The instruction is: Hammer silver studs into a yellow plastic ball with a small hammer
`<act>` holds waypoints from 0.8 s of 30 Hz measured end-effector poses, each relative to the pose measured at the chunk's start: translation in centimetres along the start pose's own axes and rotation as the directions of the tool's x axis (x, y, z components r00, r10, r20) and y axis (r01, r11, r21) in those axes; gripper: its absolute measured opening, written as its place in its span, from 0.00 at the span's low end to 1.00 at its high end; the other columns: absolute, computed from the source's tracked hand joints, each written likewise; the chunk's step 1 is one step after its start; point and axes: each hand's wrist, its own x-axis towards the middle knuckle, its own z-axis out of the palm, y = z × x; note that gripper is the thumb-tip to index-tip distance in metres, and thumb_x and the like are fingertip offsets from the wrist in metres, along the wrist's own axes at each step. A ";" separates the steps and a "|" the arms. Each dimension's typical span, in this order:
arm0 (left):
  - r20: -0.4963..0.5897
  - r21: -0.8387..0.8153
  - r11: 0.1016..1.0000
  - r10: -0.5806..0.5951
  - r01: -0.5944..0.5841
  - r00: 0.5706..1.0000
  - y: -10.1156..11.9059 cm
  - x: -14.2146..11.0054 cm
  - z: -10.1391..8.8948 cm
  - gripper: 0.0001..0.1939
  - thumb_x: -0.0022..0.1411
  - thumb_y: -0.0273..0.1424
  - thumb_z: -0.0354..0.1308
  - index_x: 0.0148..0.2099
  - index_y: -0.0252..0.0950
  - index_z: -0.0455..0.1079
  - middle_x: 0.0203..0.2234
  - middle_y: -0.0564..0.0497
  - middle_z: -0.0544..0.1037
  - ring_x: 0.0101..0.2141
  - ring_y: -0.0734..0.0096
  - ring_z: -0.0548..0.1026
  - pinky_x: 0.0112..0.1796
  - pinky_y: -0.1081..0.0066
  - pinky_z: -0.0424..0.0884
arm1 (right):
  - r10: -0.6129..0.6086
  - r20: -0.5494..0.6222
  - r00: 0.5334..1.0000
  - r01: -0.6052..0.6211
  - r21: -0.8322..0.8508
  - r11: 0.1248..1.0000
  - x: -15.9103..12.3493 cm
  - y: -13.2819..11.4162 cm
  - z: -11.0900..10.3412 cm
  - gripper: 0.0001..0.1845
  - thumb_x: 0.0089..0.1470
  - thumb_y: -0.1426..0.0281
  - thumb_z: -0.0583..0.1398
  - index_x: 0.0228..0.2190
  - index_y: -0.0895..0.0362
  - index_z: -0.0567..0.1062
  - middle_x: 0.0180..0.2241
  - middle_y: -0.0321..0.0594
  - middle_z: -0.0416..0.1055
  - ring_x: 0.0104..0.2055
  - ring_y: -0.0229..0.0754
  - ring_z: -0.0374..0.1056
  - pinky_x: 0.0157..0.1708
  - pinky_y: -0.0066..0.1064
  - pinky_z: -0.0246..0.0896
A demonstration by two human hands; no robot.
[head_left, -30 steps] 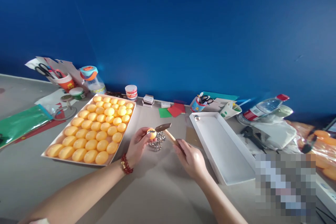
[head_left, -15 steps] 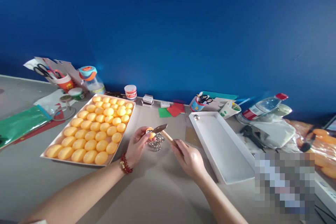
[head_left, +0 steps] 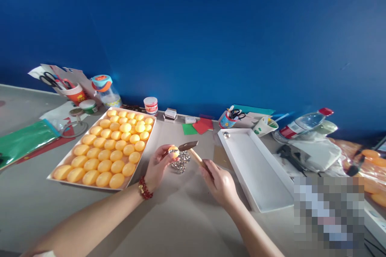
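My left hand (head_left: pixel 157 166), with a red bead bracelet (head_left: pixel 145 188) on the wrist, holds an orange ping-pong ball (head_left: pixel 173 153) between thumb and fingers. A band of small shiny silver pieces runs across the ball. My right hand (head_left: pixel 220 182) is closed round the wooden handle of a small hammer (head_left: pixel 197 157). Its dark metal head hangs just right of the ball, with a little space between them. On the table beneath lies a pile of small silver pieces (head_left: pixel 180 165), too small to make out exactly.
Left of my hands is a shallow white tray (head_left: pixel 132 182) full of orange balls. A long white box (head_left: pixel 259 172) on the right has a few silver pieces in its far corner. Behind stand a round tub (head_left: pixel 150 106), coloured paper (head_left: pixel 203 125), a pen cup (head_left: pixel 226 119) and a plastic bottle (head_left: pixel 304 122).
The hammer head has moved away from the ball, slightly right and up. More of the ball and its silver band now shows; my left hand stays nearly in place.
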 end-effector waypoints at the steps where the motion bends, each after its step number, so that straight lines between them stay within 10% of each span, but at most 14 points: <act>1: 0.003 0.003 1.000 -0.001 0.001 1.000 0.0 0.0 0.0 0.14 0.54 0.33 0.66 0.43 0.38 0.74 0.36 0.51 0.78 0.34 0.71 0.76 0.42 0.64 0.75 | -0.002 0.008 1.000 0.002 -0.004 1.000 0.0 0.0 0.0 0.14 0.66 0.63 0.47 0.39 0.56 0.69 0.26 0.38 0.72 0.22 0.39 0.66 0.22 0.27 0.49; 24: 0.007 -0.007 1.000 -0.012 0.012 1.000 0.2 0.0 0.0 0.14 0.55 0.34 0.66 0.43 0.37 0.74 0.35 0.51 0.78 0.32 0.71 0.78 0.40 0.65 0.76 | -0.011 0.028 1.000 0.012 -0.023 1.000 -0.1 0.0 0.3 0.14 0.66 0.64 0.47 0.39 0.56 0.69 0.26 0.37 0.72 0.22 0.39 0.66 0.22 0.27 0.48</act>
